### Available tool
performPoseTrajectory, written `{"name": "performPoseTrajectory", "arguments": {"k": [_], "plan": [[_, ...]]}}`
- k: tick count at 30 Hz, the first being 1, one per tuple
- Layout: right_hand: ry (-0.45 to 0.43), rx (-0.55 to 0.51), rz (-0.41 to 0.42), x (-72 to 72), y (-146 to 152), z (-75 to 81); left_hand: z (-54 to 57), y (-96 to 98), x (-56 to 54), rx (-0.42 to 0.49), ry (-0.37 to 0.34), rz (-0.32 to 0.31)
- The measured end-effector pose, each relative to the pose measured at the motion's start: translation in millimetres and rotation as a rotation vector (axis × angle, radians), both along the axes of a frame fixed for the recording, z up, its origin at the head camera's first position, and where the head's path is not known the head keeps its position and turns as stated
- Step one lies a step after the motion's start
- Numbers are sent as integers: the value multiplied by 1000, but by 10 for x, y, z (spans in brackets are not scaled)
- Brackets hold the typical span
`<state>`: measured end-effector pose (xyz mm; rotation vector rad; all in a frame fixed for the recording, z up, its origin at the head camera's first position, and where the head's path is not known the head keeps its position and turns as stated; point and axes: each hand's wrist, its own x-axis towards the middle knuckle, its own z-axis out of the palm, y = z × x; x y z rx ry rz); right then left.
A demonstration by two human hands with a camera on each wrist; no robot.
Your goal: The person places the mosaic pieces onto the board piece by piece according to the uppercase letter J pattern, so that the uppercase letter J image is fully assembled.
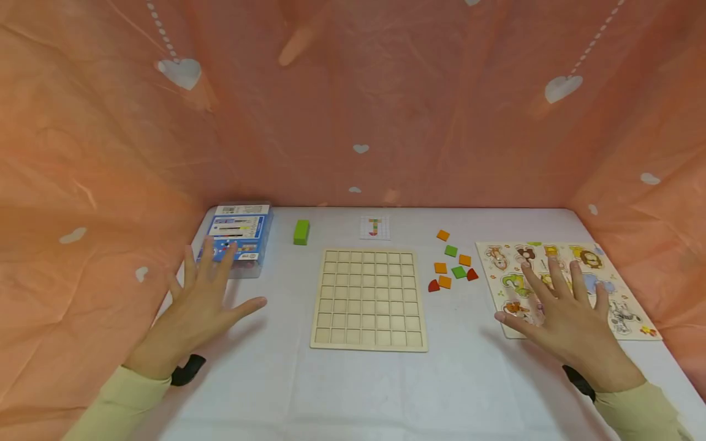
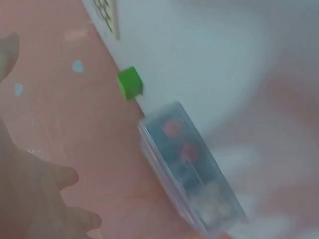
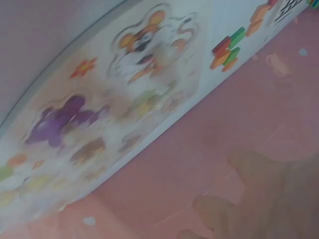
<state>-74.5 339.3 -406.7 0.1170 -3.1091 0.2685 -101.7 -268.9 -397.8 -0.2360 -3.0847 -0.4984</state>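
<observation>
My left hand [image 1: 193, 312] is spread with straight fingers at the table's left side, near a clear plastic box [image 1: 237, 239] with a blue and white label. It holds nothing. On the right, my other hand [image 1: 568, 318] hovers with fingers spread over an animal puzzle board [image 1: 491, 288], also holding nothing. Between them lies a pale wooden grid board [image 1: 369, 300] with its squares bare. To its right are scattered orange tiles [image 1: 465, 261], green tiles [image 1: 451, 251] and red quarter-round tiles [image 1: 434, 286]. Both wrist views are blurred, with fingers at the edge.
A bright green block [image 1: 301, 232] stands beside the plastic box. Behind the grid board lies a small pattern card [image 1: 374, 227] with a coloured figure. Pinkish-orange cloth [image 1: 386, 122] with pale hearts encloses the white table [image 1: 364, 392] at the back and sides.
</observation>
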Motion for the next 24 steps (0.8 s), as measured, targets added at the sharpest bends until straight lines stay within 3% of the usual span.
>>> {"name": "performPoseTrajectory", "arguments": {"k": [5, 14, 19, 24], "plan": [[6, -38, 81, -120, -175, 10, -1, 211, -73, 90, -3, -53], [49, -115, 258, -400, -543, -27, -147, 910, -302, 240, 36, -142], [62, -135, 327, -535, -655, -78, -198, 1204, -413, 333, -34, -41], [40, -105, 362, -657, -743, -136, -239, 1329, -497, 358, -79, 62]]}}
